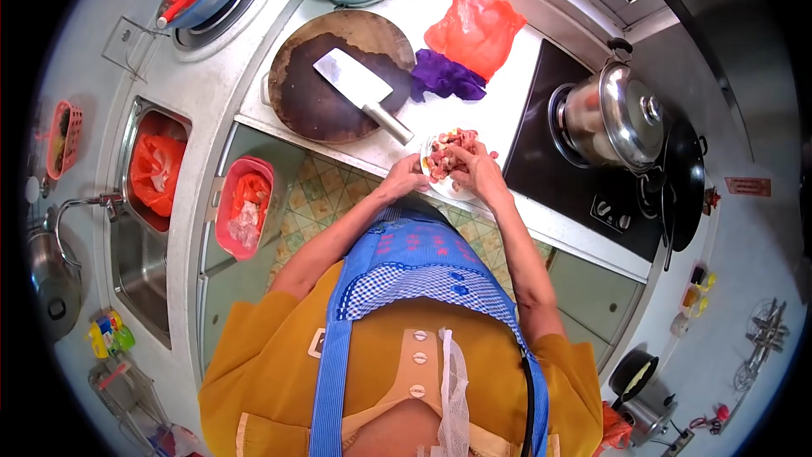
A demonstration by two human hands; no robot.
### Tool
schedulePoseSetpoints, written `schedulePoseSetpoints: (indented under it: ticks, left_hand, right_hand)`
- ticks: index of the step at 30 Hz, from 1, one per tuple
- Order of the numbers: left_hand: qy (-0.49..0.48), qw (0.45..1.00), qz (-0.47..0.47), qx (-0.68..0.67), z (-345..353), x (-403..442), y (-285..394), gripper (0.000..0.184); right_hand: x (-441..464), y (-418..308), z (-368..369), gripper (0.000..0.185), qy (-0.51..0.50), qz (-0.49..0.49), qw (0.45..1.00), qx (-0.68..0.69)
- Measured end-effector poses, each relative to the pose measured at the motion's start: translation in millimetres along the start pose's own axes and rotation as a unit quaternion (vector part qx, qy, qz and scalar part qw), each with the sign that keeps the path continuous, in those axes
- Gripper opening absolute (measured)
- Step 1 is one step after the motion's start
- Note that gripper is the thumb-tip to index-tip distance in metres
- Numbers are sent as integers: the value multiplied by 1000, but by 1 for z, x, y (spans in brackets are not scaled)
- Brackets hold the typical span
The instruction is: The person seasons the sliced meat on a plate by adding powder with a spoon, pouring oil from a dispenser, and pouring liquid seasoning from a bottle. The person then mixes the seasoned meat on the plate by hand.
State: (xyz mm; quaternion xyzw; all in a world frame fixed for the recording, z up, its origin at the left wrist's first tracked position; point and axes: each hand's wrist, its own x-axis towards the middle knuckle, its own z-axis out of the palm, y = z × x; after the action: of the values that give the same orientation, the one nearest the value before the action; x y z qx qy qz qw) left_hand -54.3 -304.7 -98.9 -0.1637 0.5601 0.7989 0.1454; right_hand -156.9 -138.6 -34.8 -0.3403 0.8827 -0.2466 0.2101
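A small white plate heaped with chopped raw meat is at the counter's front edge, close to my body. My left hand grips the plate's rim from the left side. From the right, my right hand has its fingers curled down into the meat; their tips are partly hidden. Just left of the plate, a cleaver lies on a round wooden chopping board, its metal handle pointing towards the plate. A dark wet patch covers much of the board.
Behind lie a purple cloth and a red plastic bag. A lidded steel pot stands on the black stove at right, beside a dark wok. Left are a sink and a hanging pink bin.
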Motion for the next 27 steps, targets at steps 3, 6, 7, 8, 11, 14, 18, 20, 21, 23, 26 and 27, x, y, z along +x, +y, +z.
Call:
schedulePoseSetpoints:
  ticks: [3, 6, 7, 8, 11, 14, 18, 20, 21, 23, 26, 27]
  left_hand:
    - [-3, 1000, -3, 7, 1, -1, 4, 41]
    - [-2, 1000, 1, -5, -1, 2, -1, 41]
    - [-1, 1000, 6, -12, -2, 4, -4, 42]
    - [-1, 1000, 7, -12, -2, 6, -6, 42]
    - [10, 1000, 10, 0, -1, 5, -5, 39]
    - [26, 1000, 5, 8, -2, 6, -8, 38]
    - [14, 1000, -1, -7, 0, 2, -4, 39]
    - [10, 1000, -5, -3, 0, 2, -3, 41]
    - [6, 1000, -3, 4, -1, 3, -3, 41]
    - [1, 1000, -2, 11, -1, 3, -3, 41]
    - [3, 1000, -8, 26, 0, 2, -3, 42]
    - [16, 1000, -3, 14, 0, 3, -3, 40]
  right_hand:
    - [11, -12, 17, 55, 158, -14, 985, -67]
    - [23, -14, 47, 51, 198, 32, 968, -149]
    - [23, -13, 51, 46, 215, 19, 957, -194]
    - [26, -6, 55, 46, 216, 19, 957, -194]
    - [40, 17, 52, 29, 141, -15, 988, -58]
    - [37, 6, 12, 25, -2, 97, 980, 173]
    - [18, 18, -8, 35, -9, -131, 988, 80]
    - [6, 23, -4, 54, -52, -132, 983, 116]
    - [-3, 22, 0, 63, 1, -134, 990, 37]
    - [-13, 24, 12, 78, 58, -114, 990, -67]
    - [-7, 28, 23, 73, 89, -75, 989, -89]
    - [-2, 31, 26, 64, 89, -40, 991, -95]
